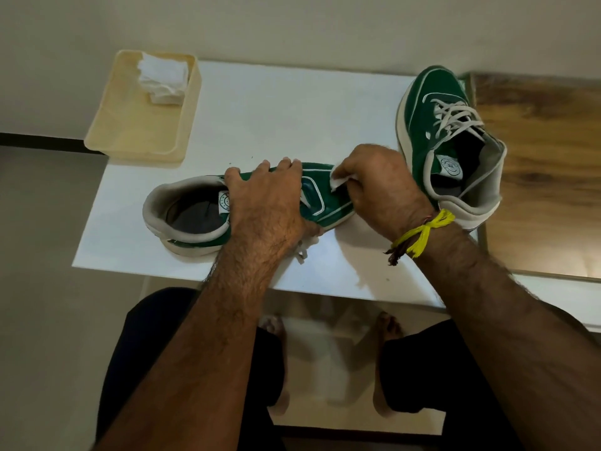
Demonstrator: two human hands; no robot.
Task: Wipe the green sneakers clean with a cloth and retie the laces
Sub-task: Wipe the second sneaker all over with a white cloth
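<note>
A green sneaker (195,216) with a white sole lies on the white table (276,118), its heel to the left and its toe to the right. My left hand (270,203) grips it across the middle, fingers over the far side and thumb on the near side. A loose lace end (301,252) hangs below that hand. My right hand (377,187) pinches a small white cloth (338,181) against the sneaker's toe area. The second green sneaker (442,125), laced with white laces, stands at the right behind my right hand.
A beige tray (136,131) sits at the table's far left corner with folded white cloths (162,78) in it. A wooden surface (546,157) adjoins the table on the right. My knees and bare feet show below the table's near edge.
</note>
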